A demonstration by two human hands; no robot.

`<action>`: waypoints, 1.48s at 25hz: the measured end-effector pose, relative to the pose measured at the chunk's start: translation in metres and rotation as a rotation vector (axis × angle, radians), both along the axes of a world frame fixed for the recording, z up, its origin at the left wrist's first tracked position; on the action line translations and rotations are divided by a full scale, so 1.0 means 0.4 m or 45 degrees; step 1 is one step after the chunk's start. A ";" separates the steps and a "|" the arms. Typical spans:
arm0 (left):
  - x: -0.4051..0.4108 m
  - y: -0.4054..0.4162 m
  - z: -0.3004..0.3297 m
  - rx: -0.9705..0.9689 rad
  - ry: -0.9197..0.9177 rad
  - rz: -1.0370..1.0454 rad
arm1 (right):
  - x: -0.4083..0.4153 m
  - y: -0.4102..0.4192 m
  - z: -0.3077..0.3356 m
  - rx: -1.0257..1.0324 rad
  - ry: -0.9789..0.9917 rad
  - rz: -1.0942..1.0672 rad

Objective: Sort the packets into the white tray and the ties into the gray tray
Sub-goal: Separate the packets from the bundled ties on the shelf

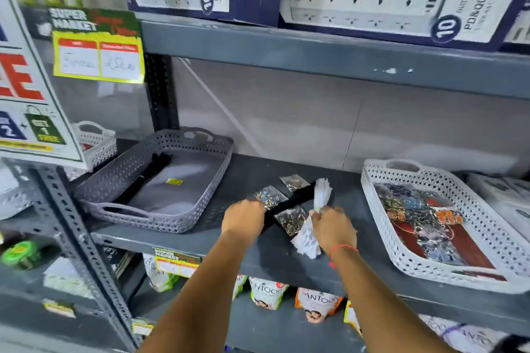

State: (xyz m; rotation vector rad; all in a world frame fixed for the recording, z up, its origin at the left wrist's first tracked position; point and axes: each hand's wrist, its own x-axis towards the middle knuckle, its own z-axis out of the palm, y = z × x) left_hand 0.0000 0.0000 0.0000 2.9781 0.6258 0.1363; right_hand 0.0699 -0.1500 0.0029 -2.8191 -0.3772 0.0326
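Between the trays — white ties (321,195) in right-hand fingers (317,216).

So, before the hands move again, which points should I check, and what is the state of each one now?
1. Right hand grips the white tie bundle: ok.
2. Gray tray has free floor for more ties: ok, only black ties lie along its left side.
3. Left hand has a firm hold on the black tie bundle: cannot tell, the fingers are hidden.
4. All packets are in the white tray: not ok, three loose packets lie on the shelf.
5. White tray sits fully on the shelf: not ok, its near corner overhangs the edge.
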 end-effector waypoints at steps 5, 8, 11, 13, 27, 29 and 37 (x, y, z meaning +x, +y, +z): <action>0.122 0.012 -0.034 -0.294 0.162 0.038 | 0.070 0.033 -0.024 0.142 0.263 -0.161; 0.155 0.013 -0.053 -0.387 0.153 0.093 | 0.086 0.036 -0.036 0.251 0.293 -0.266; 0.169 0.018 -0.050 -0.462 0.150 0.139 | 0.101 0.040 -0.035 0.248 0.304 -0.282; 0.174 0.016 -0.050 -0.531 0.197 0.163 | 0.099 0.045 -0.034 0.197 0.301 -0.274; 0.194 -0.024 0.035 -0.869 0.105 0.267 | 0.117 0.006 0.027 0.151 0.343 -0.240; 0.195 -0.028 0.073 -0.899 0.005 0.241 | 0.121 0.014 0.068 0.169 0.266 -0.218; 0.106 0.083 0.167 -0.881 -0.457 0.262 | 0.085 0.167 0.155 0.648 0.443 -0.045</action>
